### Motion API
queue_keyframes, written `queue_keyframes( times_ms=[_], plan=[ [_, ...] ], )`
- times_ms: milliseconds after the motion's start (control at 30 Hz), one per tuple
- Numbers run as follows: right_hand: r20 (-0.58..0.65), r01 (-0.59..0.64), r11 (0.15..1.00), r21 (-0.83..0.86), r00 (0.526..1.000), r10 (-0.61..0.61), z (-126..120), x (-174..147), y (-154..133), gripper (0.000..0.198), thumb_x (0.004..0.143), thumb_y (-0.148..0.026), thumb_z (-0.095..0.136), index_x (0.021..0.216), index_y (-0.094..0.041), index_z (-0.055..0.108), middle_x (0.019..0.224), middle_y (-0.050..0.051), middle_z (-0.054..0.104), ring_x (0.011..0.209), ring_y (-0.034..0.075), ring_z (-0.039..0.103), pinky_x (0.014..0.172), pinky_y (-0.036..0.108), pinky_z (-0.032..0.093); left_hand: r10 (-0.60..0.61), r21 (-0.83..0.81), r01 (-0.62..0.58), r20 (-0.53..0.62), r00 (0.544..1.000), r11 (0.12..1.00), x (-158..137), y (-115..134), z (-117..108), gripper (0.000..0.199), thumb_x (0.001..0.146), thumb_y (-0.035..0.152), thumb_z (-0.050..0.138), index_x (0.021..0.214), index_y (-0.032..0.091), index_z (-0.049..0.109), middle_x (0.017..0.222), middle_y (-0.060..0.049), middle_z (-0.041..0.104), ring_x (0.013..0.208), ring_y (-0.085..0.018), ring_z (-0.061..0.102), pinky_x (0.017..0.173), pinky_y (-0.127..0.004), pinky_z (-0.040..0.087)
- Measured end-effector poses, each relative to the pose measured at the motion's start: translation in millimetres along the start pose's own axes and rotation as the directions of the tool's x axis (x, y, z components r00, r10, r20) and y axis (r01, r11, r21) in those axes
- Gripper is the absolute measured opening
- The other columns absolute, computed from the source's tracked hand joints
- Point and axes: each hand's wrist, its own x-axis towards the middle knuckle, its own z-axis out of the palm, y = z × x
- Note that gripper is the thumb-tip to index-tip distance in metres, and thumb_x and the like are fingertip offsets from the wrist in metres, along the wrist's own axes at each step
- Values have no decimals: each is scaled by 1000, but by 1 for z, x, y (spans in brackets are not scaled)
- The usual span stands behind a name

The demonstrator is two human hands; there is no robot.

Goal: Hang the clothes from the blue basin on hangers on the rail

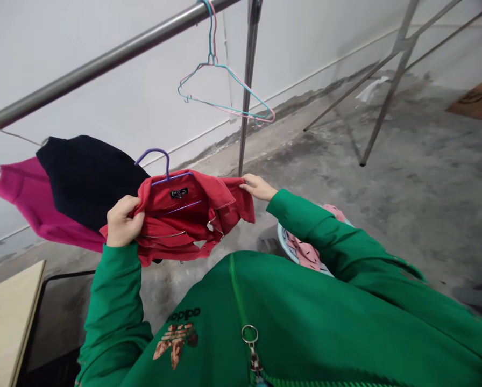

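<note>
A red jacket [233, 204] with zips and a black neck label is spread on a purple hanger [168, 161], whose hook sticks up free of the rail. My left hand [123, 219] is closed on the jacket's left shoulder area, thumb over the cloth. At the other shoulder, my right hand [257, 187] pinches the red fabric between thumb and fingers. The hanger's lower bar shows inside the open jacket front; its ends are hidden in the shoulders.
A metal rail [104, 67] crosses above, carrying blue and pink hangers [225, 107]. A navy garment [87, 177] and a magenta garment [19, 188] hang at left. A basin [282, 242] of pink clothes stands on the floor at right. A wooden board [11, 317] lies lower left.
</note>
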Motion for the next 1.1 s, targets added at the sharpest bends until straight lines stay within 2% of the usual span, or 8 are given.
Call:
queue_keyframes(
  times_ms=[200,333,500,667,767,900,1000,1100],
  plan=[
    [-80,48,998,31,996,-45,-31,9,-7,30,84,-44,41,70,-18,48,70,2,50,70,14,47,71,28,41,-23,-110,26,30,999,994,-13,-10,-6,7,74,12,56,71,19,57,65,1,51,58,-11,46,55,-26,38],
    [80,-6,1000,14,997,4,-40,9,-12,40,86,-52,38,74,-17,54,72,3,56,73,16,52,74,30,45,-72,-114,68,-33,997,991,-19,-10,3,5,74,15,55,71,18,58,65,1,52,59,-10,47,56,-25,40],
    [134,336,939,-75,936,-324,-54,-1,-36,44,89,-46,43,119,-18,58,123,12,58,114,23,53,100,40,40,-111,-80,110,-13,994,991,-18,-8,13,6,73,15,53,70,18,58,64,1,51,59,-11,47,58,-24,40],
    [284,501,772,-391,864,-416,-44,-1,-61,32,91,-29,37,101,-14,64,92,14,66,86,22,58,79,35,46,-40,-92,40,8,999,995,-10,3,27,8,72,13,50,71,18,57,64,0,51,60,-12,48,60,-25,41],
    [213,472,750,-463,881,-422,-23,-3,-66,30,84,-16,35,93,-14,63,83,13,65,77,21,57,69,31,44,-10,-73,12,24,1000,997,-3,17,37,7,71,14,49,71,18,55,67,-1,54,63,-13,51,64,-27,43],
    [-26,329,841,-430,926,-376,-12,-5,-70,27,77,-14,38,91,-18,61,81,9,66,77,20,60,69,29,45,-16,-73,25,120,993,997,3,24,35,14,74,31,57,78,18,53,86,-7,60,79,-18,56,77,-32,47],
    [-171,291,881,-373,912,-374,-23,-1,-73,25,78,-17,39,89,-20,61,84,7,67,81,20,62,74,30,47,-86,-115,112,215,973,987,-1,5,25,29,75,45,59,83,18,51,100,-10,60,90,-20,56,84,-34,47],
    [-222,331,890,-313,886,-407,-41,1,-74,23,76,-16,41,86,-21,62,83,7,68,78,19,64,73,31,49,-247,-115,280,238,939,953,-14,-23,21,33,77,41,56,99,17,51,98,-7,60,84,-17,57,78,-30,48]
  ],
)
